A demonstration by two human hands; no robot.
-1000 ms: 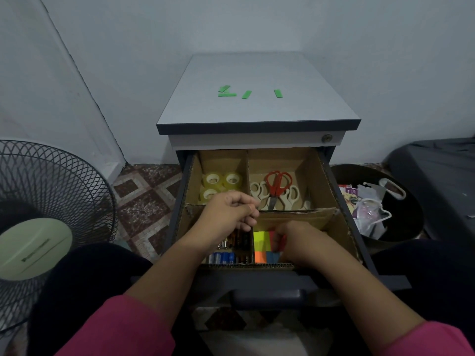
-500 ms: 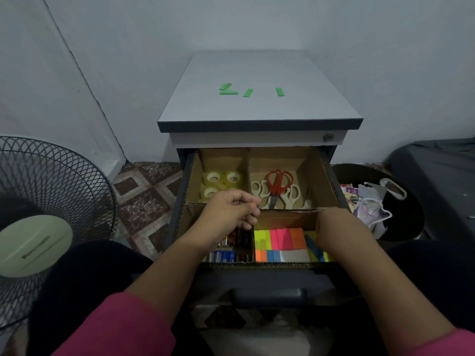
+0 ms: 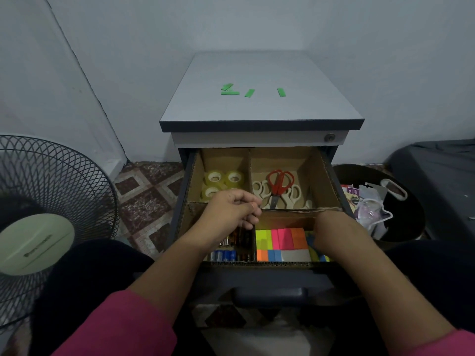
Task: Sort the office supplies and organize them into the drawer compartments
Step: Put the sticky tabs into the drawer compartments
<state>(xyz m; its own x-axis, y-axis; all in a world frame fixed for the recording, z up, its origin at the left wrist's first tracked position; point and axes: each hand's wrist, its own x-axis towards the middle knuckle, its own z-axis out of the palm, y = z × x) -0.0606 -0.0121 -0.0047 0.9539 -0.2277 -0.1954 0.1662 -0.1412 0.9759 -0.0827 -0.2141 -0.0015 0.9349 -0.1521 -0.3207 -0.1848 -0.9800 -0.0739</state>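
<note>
Right hand (image 3: 331,227) lowered beside sticky notes (image 3: 281,238).

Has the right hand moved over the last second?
Yes. The right hand went from the middle of the sticky notes to their right end, by the drawer's right wall.

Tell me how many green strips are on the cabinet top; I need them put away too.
4, all on the cabinet top: two touching at the left, one in the middle, one apart at the right.
</note>
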